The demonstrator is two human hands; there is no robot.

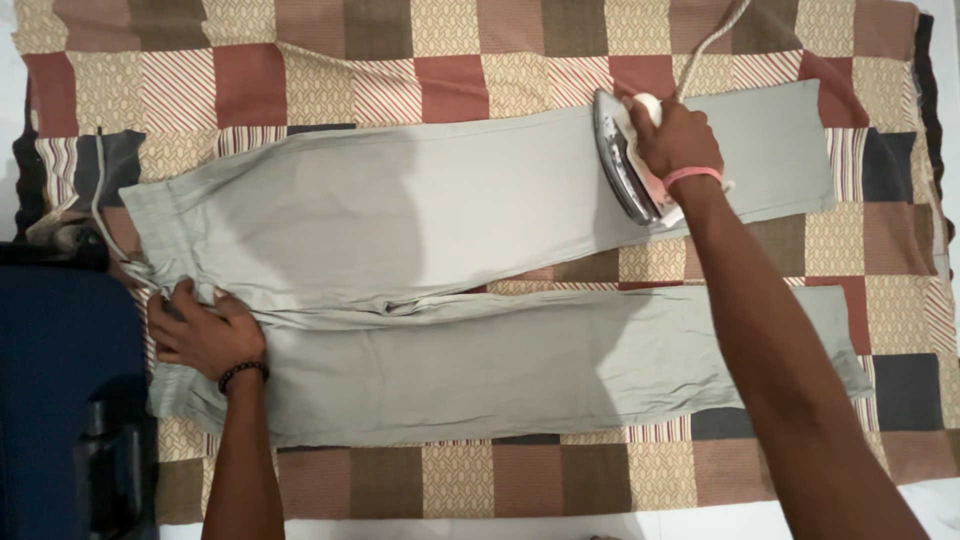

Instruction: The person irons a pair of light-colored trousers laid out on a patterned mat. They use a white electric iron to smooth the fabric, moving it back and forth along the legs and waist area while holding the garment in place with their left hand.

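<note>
Flat grey trousers [420,290], iron [625,160] atop.

A dark blue bag [55,390] blocked the eight o'clock corner; the iron [625,160] and its cord [715,35] stood at one o'clock; trousers [420,210] lay flat between.

Under my work lies a patchwork blanket [450,85] of red, brown and cream squares. A dark blue bag [60,400] stands at my left.

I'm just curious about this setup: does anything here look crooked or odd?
Slightly. The grey trousers lie with their legs splayed apart, showing the patchwork blanket between them. The iron in the right hand is tipped on its side edge. The left hand presses the waistband.
</note>
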